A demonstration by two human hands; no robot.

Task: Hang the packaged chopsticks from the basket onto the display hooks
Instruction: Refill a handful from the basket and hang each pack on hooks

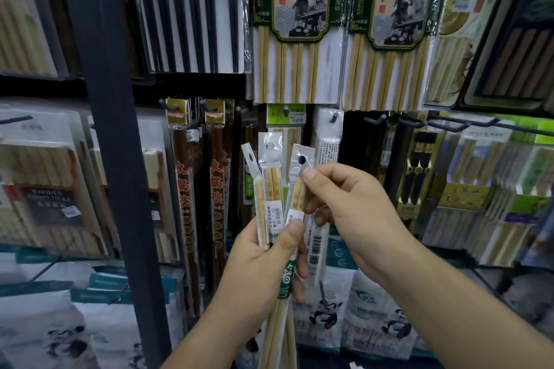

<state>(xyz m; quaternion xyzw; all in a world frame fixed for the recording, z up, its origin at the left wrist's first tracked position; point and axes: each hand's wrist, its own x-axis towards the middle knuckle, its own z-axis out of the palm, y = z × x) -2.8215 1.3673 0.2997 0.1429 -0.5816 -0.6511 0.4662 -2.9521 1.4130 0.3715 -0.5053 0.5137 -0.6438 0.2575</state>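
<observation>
My left hand (263, 257) grips a fanned bundle of three clear packs of pale bamboo chopsticks (271, 186), their hang-hole tabs pointing up. My right hand (344, 207) pinches the rightmost pack (296, 189) just below its hole, thumb on the front. Straight behind them a dark display hook (333, 117) carries a matching clear pack (326, 153). Another hook (286, 112) to its left carries a green-label pack. The basket is out of view.
A dark metal upright (114, 159) stands left of my hands. Bare hooks (419, 123) stick out at the right. Long dark red chopstick packs (186, 195) hang to the left, large bamboo sets (296, 24) above, panda-print bags (326, 308) below.
</observation>
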